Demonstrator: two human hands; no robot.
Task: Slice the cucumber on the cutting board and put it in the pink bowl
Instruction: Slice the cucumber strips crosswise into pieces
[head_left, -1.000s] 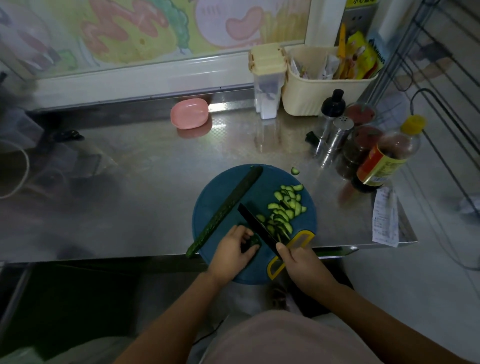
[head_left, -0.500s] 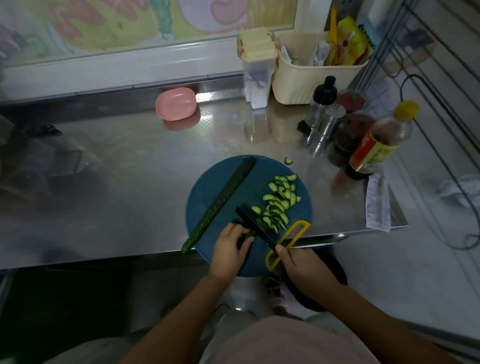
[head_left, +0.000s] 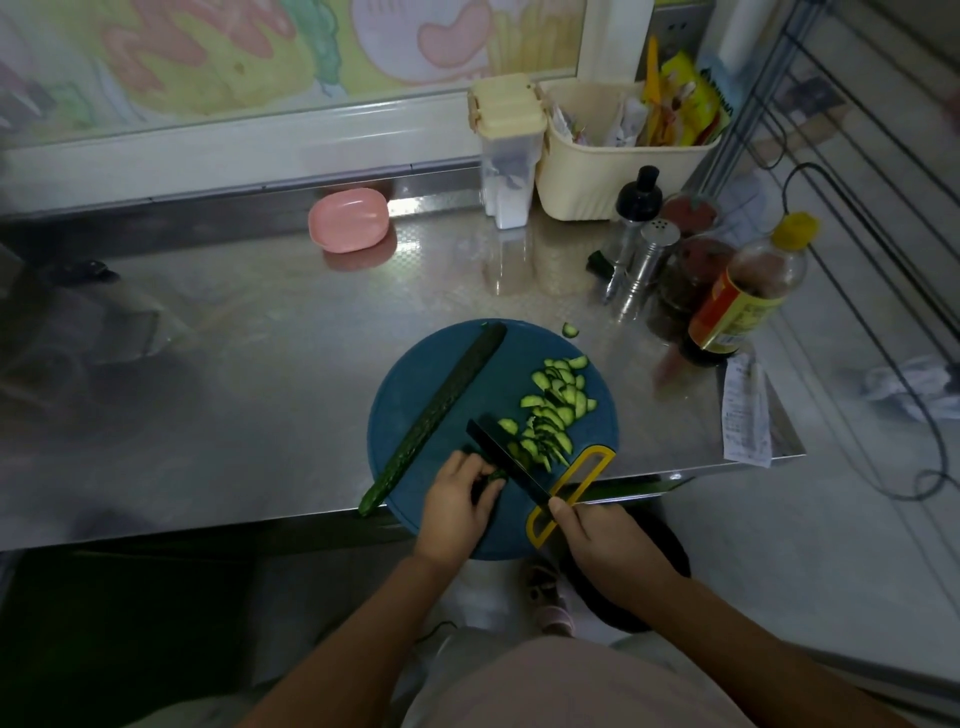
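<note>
Steel worktop (head_left: 260, 364) carries the cutting board (head_left: 426, 395), where the left grip (head_left: 457, 504) clamps the cucumber stub (head_left: 496, 475) steady so the right grip (head_left: 608, 540), closed round the knife (head_left: 506, 460), can slice.

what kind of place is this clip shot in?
Probably a small kitchen, at home or in a modest eatery; I can't tell which. Cues: a stainless steel counter, a sauce bottle and a metal shaker at its right end, and a cutting board with cucumber slices.

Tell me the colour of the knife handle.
The knife handle is yellow, seen best in the head view.
</note>
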